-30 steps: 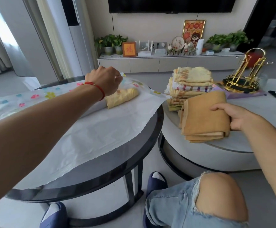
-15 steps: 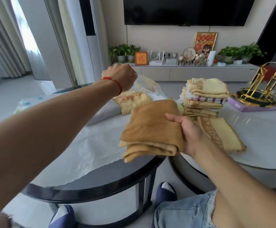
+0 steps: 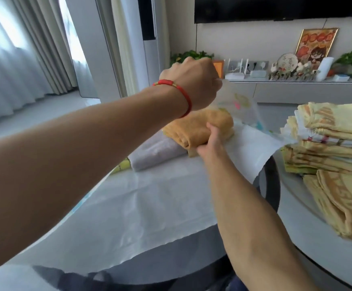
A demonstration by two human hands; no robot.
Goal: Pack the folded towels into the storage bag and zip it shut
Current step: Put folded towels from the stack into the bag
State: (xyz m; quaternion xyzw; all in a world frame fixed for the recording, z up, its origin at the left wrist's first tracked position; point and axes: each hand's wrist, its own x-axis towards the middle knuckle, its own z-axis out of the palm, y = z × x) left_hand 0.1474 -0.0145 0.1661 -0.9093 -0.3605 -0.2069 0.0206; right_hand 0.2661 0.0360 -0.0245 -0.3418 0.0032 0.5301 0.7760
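Observation:
The storage bag (image 3: pixel 154 208), translucent white with coloured prints, lies flat over the dark round table. My left hand (image 3: pixel 196 80), with a red cord at the wrist, holds the bag's upper flap (image 3: pixel 240 106) lifted at the mouth. My right hand (image 3: pixel 210 141) grips a folded orange towel (image 3: pixel 196 129) at the open mouth, on top of a yellow towel. A grey folded towel (image 3: pixel 156 152) shows through the bag to the left. A stack of folded yellow and striped towels (image 3: pixel 326 137) stands on the white table at right, with one more folded towel (image 3: pixel 345 202) in front.
The dark round table (image 3: pixel 269 185) overlaps the white round table (image 3: pixel 309 234) on the right. Behind stand a low TV cabinet (image 3: pixel 297 89) with plants, a picture frame and ornaments, a wall-mounted screen, a tall white air conditioner and curtains at left.
My right hand has carried the orange towel leftward and forward from above the table edge to the bag's mouth. My left hand has lifted the flap higher. The camera has moved closer.

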